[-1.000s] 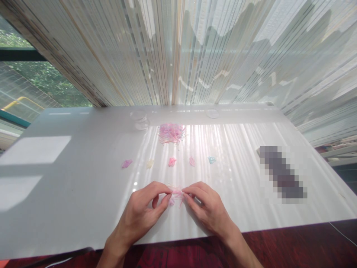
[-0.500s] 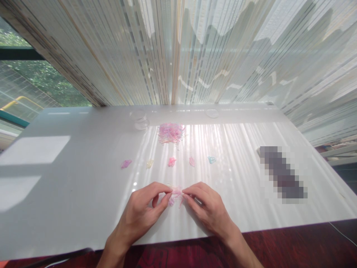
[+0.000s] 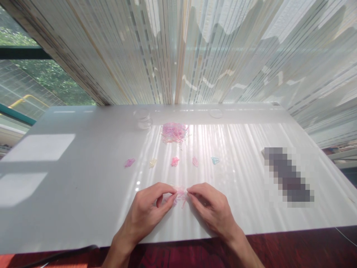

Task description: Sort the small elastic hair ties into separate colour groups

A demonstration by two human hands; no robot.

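Near the front of the table lies a small loose pile of thin, mostly pink rubber bands (image 3: 181, 192), between my two hands. My left hand (image 3: 152, 208) has thumb and forefinger pinched together at the pile's left edge, on a band. From the right, my right hand (image 3: 213, 208) reaches to the other edge with thumb and forefinger tips close together; what is between them is too small to make out. Beyond the hands, small colour-sorted clusters form a row: purple (image 3: 129, 162), yellow (image 3: 153, 163), red-pink (image 3: 174, 161), light pink (image 3: 195, 161) and blue (image 3: 215, 160).
A larger heap of mixed bands (image 3: 175, 133) lies farther back on the white table (image 3: 92, 208). To its left stands a clear round container (image 3: 143, 120); a clear round lid (image 3: 215, 113) lies back right. A pixelated dark object (image 3: 288, 175) is at right. Striped curtains (image 3: 167, 52) hang behind.
The whole view has shifted slightly, so the table appears a little farther right. My hands stay at the small pile, their fingertips about as far apart as before.
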